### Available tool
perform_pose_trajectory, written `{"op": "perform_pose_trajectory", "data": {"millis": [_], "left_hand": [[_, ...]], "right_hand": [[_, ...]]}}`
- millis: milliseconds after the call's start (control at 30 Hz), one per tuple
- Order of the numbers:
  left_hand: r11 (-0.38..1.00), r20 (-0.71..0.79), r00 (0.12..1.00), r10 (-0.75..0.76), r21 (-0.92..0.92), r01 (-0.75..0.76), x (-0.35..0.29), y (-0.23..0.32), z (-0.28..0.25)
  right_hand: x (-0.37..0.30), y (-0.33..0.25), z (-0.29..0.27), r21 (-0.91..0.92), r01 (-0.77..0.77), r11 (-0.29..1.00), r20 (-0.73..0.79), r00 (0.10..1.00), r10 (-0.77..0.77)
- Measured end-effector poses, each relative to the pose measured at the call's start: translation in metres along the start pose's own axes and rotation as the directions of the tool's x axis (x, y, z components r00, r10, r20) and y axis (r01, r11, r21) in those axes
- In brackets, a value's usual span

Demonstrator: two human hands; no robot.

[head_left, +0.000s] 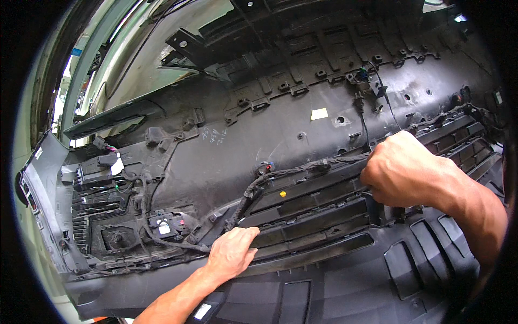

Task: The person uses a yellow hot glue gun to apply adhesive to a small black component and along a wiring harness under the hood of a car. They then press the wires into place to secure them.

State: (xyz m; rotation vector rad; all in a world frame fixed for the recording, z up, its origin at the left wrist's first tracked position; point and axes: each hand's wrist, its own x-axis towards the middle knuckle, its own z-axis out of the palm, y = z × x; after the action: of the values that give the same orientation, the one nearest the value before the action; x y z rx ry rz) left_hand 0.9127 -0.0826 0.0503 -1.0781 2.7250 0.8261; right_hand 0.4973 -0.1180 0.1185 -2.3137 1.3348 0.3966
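Note:
A black wiring harness (302, 170) wrapped in tape runs along the inner side of a large black car bumper (216, 178). At the right, my right hand (404, 171) is closed in a fist over the harness, which runs into it at the hand's upper left side. Its fingertips are hidden beneath the fist. Lower and to the left, my left hand (231, 252) lies over the edge of the slatted grille (307, 221), its thumb apart from the fingers. The harness passes close by or under this hand; its contact there is hidden.
At the left sit a black module with a white label (163, 227) and a loose connector (100, 142) with pink wires. A thin cable (362, 116) hangs from a bracket above the right hand. A yellow sticker (319, 114) and a yellow dot (283, 194) mark the plastic.

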Motion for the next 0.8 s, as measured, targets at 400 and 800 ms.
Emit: {"op": "perform_pose_trajectory", "data": {"millis": [400,800], "left_hand": [[1.000,-0.051,0.999,0.016,0.023,-0.015,0.0011,0.0017,0.0011],[0.999,-0.042,0.999,0.017,0.050,-0.014,0.0012,0.0020,0.0015]], "right_hand": [[-0.0009,0.0000,0.0035,0.017,0.020,1.000,-0.064,0.998,-0.019],[-0.0023,-0.0040,-0.0059,-0.004,0.011,1.000,0.035,0.999,-0.011]]}}
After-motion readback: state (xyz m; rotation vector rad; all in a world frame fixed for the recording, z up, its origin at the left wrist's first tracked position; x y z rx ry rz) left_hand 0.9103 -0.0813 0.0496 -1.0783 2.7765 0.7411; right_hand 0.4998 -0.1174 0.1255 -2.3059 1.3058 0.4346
